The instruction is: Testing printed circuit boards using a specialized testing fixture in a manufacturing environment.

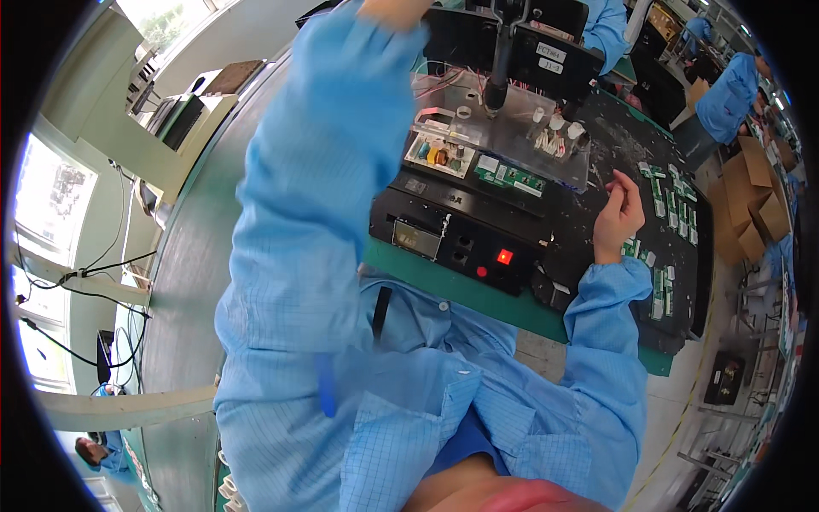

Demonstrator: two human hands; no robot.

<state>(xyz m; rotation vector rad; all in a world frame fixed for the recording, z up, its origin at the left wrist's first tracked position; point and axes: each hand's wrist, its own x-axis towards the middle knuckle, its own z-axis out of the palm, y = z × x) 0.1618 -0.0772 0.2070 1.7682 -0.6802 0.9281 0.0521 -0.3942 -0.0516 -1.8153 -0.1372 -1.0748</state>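
Note:
My left arm is raised across the left of the view, and only the wrist end of my left hand (395,12) shows at the top edge; its fingers are out of sight. My right hand (618,220) rests at the right of the black work surface, fingers loosely bent and apart, with nothing visible in it. Beside it lie several small green circuit boards (680,212). A longer green circuit board (510,176) sits on the black test fixture (418,213) in front of me. The fixture's front panel has a small display (416,239) and a lit red switch (505,256).
Behind the green board stands a clear plastic cover (503,128) with white connectors, beside a board with coloured components (440,157). A black upright post (500,72) rises there. A grey-green bench (183,282) runs along the left. Cardboard boxes (746,200) and a co-worker (725,98) are at right.

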